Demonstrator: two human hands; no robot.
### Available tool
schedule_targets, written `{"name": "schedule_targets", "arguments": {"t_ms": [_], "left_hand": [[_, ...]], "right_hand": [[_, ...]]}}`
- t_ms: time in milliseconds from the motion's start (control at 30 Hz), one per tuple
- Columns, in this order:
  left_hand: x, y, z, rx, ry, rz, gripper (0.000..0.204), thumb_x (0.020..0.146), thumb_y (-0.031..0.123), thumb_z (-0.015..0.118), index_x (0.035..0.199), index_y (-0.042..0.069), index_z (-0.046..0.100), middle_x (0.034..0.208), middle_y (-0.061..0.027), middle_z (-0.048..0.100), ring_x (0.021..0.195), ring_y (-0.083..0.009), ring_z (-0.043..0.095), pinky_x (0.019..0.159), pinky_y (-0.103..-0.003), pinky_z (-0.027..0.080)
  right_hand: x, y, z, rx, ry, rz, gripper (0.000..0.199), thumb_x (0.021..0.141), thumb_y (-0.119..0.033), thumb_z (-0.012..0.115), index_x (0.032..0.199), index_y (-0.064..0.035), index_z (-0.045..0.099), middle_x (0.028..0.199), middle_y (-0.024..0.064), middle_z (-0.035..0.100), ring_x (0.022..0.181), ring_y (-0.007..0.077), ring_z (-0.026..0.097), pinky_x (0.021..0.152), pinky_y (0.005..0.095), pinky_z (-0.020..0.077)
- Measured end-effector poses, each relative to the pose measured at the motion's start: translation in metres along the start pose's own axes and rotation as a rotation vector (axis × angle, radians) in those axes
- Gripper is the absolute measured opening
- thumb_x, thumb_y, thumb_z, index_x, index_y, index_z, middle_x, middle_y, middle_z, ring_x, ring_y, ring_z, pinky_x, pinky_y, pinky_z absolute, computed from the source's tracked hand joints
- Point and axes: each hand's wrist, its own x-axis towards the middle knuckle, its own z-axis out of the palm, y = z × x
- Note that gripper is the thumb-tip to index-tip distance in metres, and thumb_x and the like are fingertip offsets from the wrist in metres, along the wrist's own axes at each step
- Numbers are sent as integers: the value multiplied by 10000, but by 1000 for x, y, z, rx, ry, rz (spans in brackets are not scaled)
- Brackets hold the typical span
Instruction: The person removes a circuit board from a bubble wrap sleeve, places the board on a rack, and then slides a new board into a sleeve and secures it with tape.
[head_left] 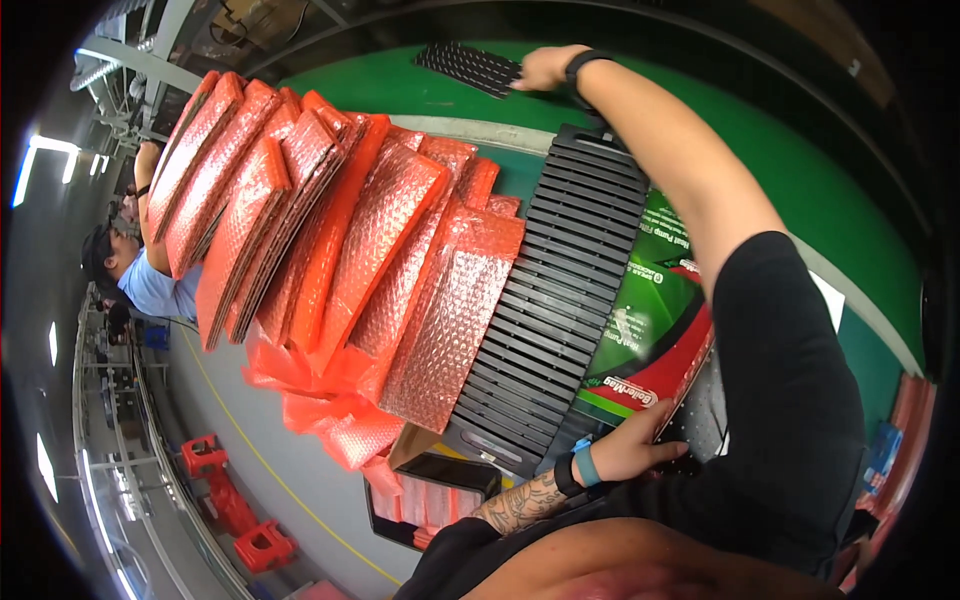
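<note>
On the green surface (pixel 350 80), right hand (pixel 553 70) pinched a black slotted sheet (pixel 462 68) by its end; left hand (pixel 632 445) curled beside white-lettered green-and-red packs (pixel 640 325) — hold unclear. Black slatted rack (pixel 562 285) separated packs from heaped red bubble-wrap pouches (pixel 465 305).

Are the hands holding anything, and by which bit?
The right hand has the black slotted sheet by its right end. The left hand is beside the red-and-green package; whether it grips anything can't be told.
</note>
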Motion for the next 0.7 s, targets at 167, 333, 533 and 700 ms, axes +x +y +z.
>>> {"name": "schedule_targets", "arguments": {"t_ms": [167,333,533,700], "left_hand": [[4,-19,5,-98,35,144,626,935,86,701,1464,-9,379,1244,-80,597,987,-109,606,642,-242,577],[0,13,13,-137,35,-114,619,923,66,712,1450,-19,399,1240,-76,608,1035,-125,599,785,-268,570],[0,-6,12,-109,69,68,580,922,18,699,1435,-22,430,1243,-55,625,1092,-124,597,950,-288,509],[7,-1,20,-61,53,76,554,920,-3,692,1418,-25,449,1220,-47,641,1087,-116,604,959,-293,505]], "right_hand": [[-88,40,-6,31,14,202,634,947,-586,580,1193,-14,700,1184,210,699,1106,376,665,964,477,517],[-116,47,3,27,149,308,588,833,-486,781,1169,-8,710,1193,199,700,1103,371,674,934,468,541],[-92,56,7,223,61,318,579,714,-387,905,1110,-1,732,1153,194,717,1099,330,690,894,439,563],[-137,99,0,437,317,306,281,854,-191,789,958,31,651,843,116,675,758,258,674,765,416,592]]}}
